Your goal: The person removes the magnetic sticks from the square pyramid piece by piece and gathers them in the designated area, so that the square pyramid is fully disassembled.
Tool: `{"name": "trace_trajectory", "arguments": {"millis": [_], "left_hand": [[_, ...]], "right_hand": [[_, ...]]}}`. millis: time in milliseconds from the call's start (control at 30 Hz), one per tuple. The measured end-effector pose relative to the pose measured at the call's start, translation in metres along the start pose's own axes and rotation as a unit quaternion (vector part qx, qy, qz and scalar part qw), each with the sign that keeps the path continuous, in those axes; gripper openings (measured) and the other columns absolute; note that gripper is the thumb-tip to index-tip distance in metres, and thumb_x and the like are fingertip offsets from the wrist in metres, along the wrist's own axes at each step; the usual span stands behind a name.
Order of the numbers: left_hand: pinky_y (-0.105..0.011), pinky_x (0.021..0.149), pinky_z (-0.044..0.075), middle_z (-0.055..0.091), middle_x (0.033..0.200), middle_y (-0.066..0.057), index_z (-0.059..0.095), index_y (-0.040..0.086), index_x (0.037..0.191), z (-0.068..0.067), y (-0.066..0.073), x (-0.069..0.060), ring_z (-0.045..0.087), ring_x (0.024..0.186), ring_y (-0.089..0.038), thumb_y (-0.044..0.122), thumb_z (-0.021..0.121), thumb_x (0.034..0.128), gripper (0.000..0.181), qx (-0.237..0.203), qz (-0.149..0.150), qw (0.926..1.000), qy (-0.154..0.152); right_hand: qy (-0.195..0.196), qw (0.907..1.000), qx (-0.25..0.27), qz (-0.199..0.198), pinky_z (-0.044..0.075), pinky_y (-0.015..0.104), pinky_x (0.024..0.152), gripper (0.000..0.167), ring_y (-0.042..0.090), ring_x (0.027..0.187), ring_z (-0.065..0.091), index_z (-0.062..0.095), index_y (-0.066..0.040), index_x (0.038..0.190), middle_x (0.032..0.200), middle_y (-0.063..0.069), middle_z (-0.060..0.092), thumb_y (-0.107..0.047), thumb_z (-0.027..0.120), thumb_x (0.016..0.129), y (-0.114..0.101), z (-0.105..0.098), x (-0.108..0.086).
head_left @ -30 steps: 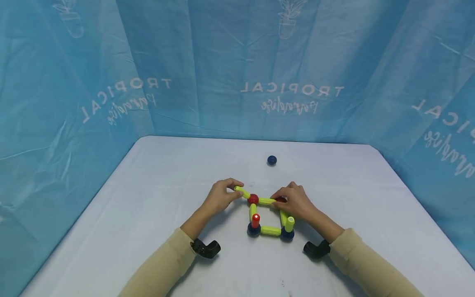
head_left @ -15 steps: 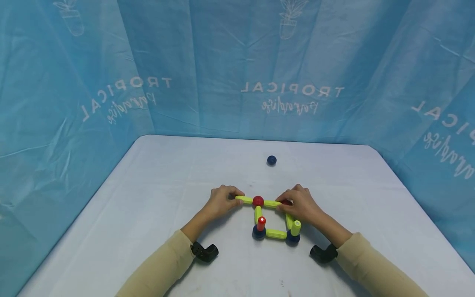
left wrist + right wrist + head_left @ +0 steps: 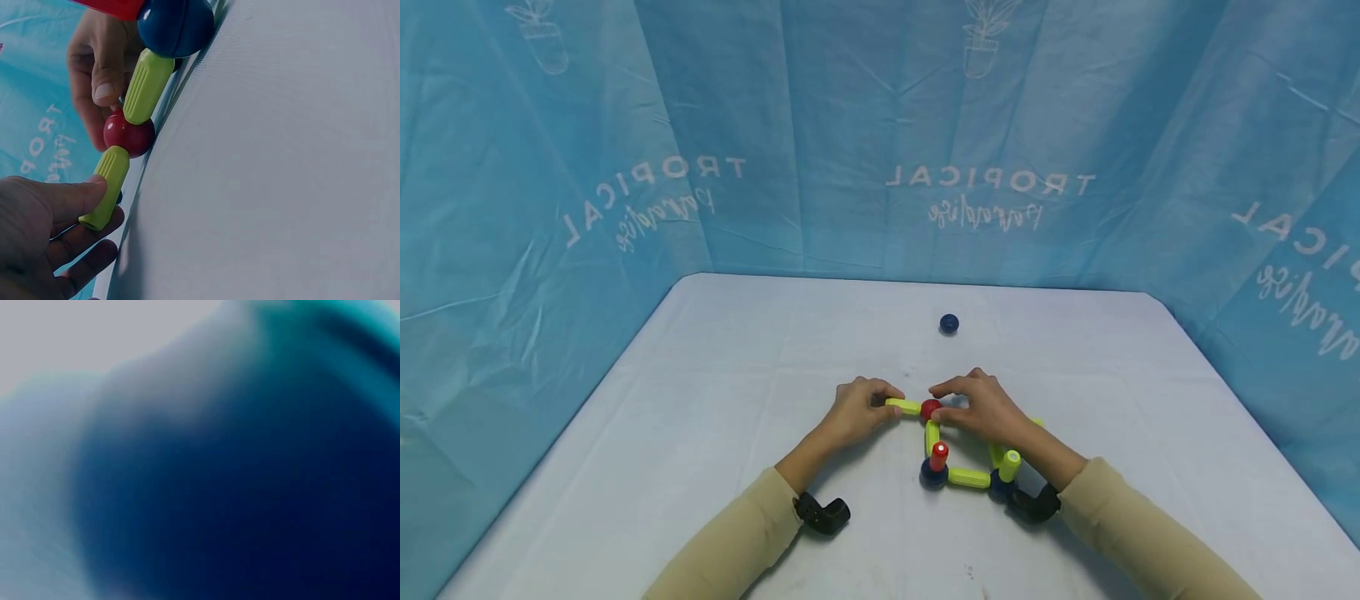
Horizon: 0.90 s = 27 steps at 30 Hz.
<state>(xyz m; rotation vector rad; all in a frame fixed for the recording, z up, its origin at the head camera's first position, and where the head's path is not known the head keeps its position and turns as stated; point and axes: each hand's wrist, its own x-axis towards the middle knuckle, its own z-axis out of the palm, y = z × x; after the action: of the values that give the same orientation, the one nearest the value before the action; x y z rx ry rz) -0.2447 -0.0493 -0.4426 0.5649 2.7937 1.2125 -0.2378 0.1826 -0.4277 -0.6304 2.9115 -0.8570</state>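
My left hand (image 3: 857, 412) pinches a yellow-green magnetic rod (image 3: 107, 187) between thumb and fingers. The rod's other end meets a red ball (image 3: 129, 134). My right hand (image 3: 981, 408) has thumb and forefinger curled round that ball, seen from behind it in the left wrist view. From the ball another green rod (image 3: 932, 438) runs to a dark blue ball (image 3: 933, 474) bearing an upright red rod (image 3: 939, 455). A front green rod (image 3: 968, 477) joins a second blue ball (image 3: 1000, 485), which carries an upright green rod (image 3: 1010, 465). My right hand and forearm hide the frame's far right corner.
A loose dark blue ball (image 3: 949, 324) lies toward the back of the white table (image 3: 775, 350). Blue printed curtains (image 3: 850, 125) hang behind and beside the table. In the right wrist view, a blurred dark blue shape (image 3: 237, 506) fills most of the picture.
My right hand has shifted left from the far right corner to the left red ball. The left rod has swung into line with the back side, and the whole frame has slid right.
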Motion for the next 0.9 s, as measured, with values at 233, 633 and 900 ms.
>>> {"name": "trace_trajectory", "arguments": {"millis": [233,633,900], "left_hand": [[-0.05,0.099,0.03,0.071,0.096,0.002,0.073,0.018,0.1,0.0,-0.002,0.001,0.053,0.094,-0.016,0.022,0.072,0.0823,0.019,0.005,0.002,1.0,-0.003],[-0.048,0.095,0.034,0.07,0.1,0.0,0.074,0.017,0.096,-0.004,-0.006,0.002,0.052,0.096,-0.018,0.023,0.072,0.0817,0.016,0.014,0.012,0.9998,-0.007],[-0.035,0.081,0.043,0.066,0.103,-0.004,0.071,0.015,0.103,-0.031,-0.025,0.007,0.053,0.097,-0.021,0.021,0.069,0.0852,0.019,-0.034,-0.056,0.9969,0.045]], "right_hand": [[0.013,0.9999,0.0,-0.009,0.036,0.026,0.067,0.038,0.017,0.087,0.048,0.069,-0.022,0.115,0.103,-0.007,0.071,-0.04,0.07,0.082,-0.001,0.007,0.0],[0.022,0.9996,-0.015,0.003,0.034,0.026,0.067,0.031,0.014,0.084,0.045,0.071,-0.023,0.111,0.101,-0.009,0.072,-0.037,0.07,0.083,-0.004,0.011,0.001],[0.027,0.9993,-0.02,0.013,0.035,0.025,0.068,0.032,0.013,0.084,0.044,0.07,-0.022,0.112,0.101,-0.008,0.071,-0.036,0.071,0.082,-0.003,0.011,0.0]]}}
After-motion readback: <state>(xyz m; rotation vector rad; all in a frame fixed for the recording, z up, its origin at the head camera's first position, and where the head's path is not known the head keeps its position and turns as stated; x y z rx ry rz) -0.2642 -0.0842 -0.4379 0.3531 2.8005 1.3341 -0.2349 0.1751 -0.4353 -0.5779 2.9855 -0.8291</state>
